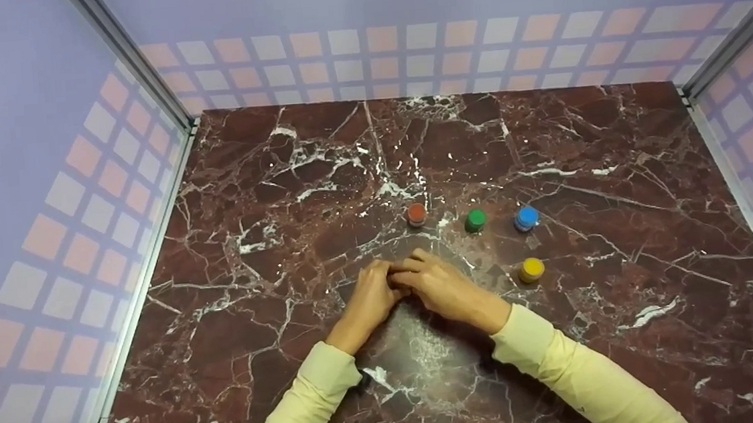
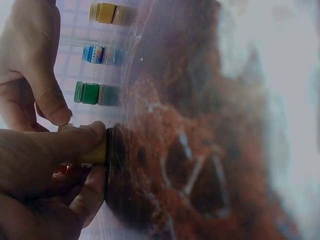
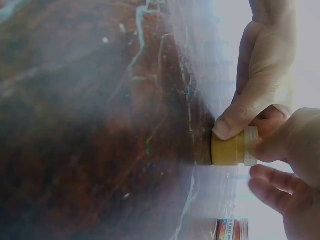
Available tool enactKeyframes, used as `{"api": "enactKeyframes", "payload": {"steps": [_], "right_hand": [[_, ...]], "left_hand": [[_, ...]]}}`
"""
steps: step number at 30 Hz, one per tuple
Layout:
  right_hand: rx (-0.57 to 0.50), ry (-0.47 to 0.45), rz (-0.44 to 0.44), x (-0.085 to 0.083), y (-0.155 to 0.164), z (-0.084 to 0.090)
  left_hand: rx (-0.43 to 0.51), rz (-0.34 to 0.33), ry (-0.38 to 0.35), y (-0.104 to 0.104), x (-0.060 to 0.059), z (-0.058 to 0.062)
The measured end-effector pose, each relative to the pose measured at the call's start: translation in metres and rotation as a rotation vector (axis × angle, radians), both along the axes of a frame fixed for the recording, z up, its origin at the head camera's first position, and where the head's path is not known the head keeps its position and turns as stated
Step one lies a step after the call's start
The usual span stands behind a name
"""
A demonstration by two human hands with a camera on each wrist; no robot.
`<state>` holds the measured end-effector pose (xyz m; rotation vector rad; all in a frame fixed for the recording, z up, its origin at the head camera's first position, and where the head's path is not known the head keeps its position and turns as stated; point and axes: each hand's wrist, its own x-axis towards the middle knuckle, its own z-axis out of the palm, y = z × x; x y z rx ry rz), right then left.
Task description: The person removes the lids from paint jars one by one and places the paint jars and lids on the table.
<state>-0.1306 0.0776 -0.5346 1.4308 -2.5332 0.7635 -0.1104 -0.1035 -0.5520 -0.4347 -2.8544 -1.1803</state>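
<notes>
Dark red, white-veined marble patterning covers the surface (image 1: 227,358) beneath your hands. You have a mustard-coloured jar (image 3: 226,151) standing upright on it, left of the midline and closer to the near edge than the far one. Your left hand (image 1: 371,292) is closed round the jar's body, thumb on one side and fingers on the other. Your right hand (image 1: 443,288) is partly closed, pinching the pale ribbed lid (image 3: 251,134), which sits on the jar.

Beyond your hands, towards the far edge, stands a red jar (image 1: 416,215). A green jar (image 1: 476,220) and then a blue jar (image 1: 526,218) continue towards the right edge, set apart from one another. Your yellow-topped jar (image 1: 531,270) stands nearer the near edge than the blue one.
</notes>
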Motion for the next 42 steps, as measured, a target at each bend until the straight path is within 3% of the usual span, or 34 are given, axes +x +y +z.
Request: {"api": "enactKeyframes", "payload": {"steps": [6,12,18,23,26,32,37,42], "right_hand": [[-0.029,0.049,0.032,-0.002,-0.001,-0.002],[-0.100,-0.045,-0.001,-0.003,0.003,0.000],[-0.147,-0.119,-0.240,0.001,-0.006,0.005],[-0.047,-0.105,-0.446,0.012,-0.021,0.009],[0.022,-0.088,-0.509,0.016,-0.025,0.011],[0.061,-0.087,-0.510,0.019,-0.028,0.010],[0.046,-0.071,-0.516,0.019,-0.029,0.005],[-0.004,-0.063,-0.438,0.016,-0.030,0.003]], "left_hand": [[-0.002,0.016,-0.023,-0.002,-0.001,0.001],[0.007,0.005,-0.001,0.000,-0.001,0.002],[0.021,0.010,0.036,-0.001,-0.001,-0.002],[0.010,0.018,0.041,-0.001,0.003,-0.003],[0.013,0.015,0.046,0.001,0.003,-0.002],[0.023,0.005,0.010,0.004,0.001,-0.002],[0.047,-0.009,0.060,0.006,0.000,-0.006],[0.056,0.013,0.062,0.002,0.000,-0.006]]}}
